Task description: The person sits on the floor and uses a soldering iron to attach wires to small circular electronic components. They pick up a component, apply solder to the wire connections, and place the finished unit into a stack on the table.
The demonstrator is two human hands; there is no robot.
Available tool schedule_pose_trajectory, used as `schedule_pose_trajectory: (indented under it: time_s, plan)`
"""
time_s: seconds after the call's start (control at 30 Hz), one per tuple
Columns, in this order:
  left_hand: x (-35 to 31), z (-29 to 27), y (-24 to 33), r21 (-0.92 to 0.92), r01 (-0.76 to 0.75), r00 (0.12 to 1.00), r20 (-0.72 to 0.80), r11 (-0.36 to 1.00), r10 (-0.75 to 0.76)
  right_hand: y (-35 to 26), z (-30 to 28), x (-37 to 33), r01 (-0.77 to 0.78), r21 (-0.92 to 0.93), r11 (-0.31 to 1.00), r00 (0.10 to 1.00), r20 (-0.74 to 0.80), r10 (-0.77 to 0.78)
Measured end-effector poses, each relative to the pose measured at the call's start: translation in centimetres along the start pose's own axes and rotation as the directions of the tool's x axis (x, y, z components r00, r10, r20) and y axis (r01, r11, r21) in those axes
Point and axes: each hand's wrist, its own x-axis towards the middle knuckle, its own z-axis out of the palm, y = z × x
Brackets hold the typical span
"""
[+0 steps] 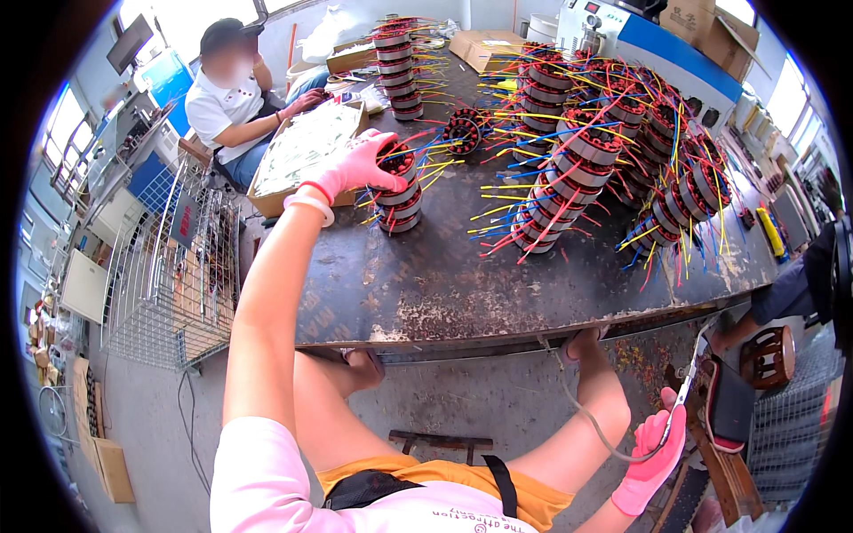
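Observation:
My left hand [360,166], in a pink glove, reaches forward and closes round the top motor stator [397,163] of a short stack. The stator has a grey steel ring, red windings and coloured lead wires. More stators [399,214] stand directly beneath it. Low at the right, my gloved right hand [656,451] is closed round a long, slim silver scissors-like tool [686,384], which points up and away beyond the table's front edge. Its exact kind is hard to make out. A grey cord [582,409] hangs from the table edge toward this hand.
Tall stator stacks [569,182] with splayed wires crowd the table's right half. Another stack [397,67] stands at the back, near a single stator [464,131]. A carton of pale pieces [306,142] sits beside a seated co-worker [233,98]. A wire cage cart [178,275] stands left.

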Motion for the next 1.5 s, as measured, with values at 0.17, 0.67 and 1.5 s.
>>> schedule_pose_trajectory:
  time_s: [0.17,0.67,1.5]
  plan:
    - [-0.3,-0.3,1.1,0.006,-0.005,1.0,-0.01,1.0,0.005,-0.3,0.7,-0.2,-0.017,0.034,0.999,0.998,0.06,0.015]
    - [-9.2,18.0,8.4,-0.952,0.044,0.773,0.224,-0.302,-0.594,0.3,-0.4,-0.4,-0.021,0.081,0.997,0.996,0.087,0.014]
    - [9.8,19.1,-9.9,-0.858,-0.296,0.804,0.013,-0.419,-0.595,0.3,0.3,2.0,-0.049,-0.056,0.997,0.986,-0.159,0.04]
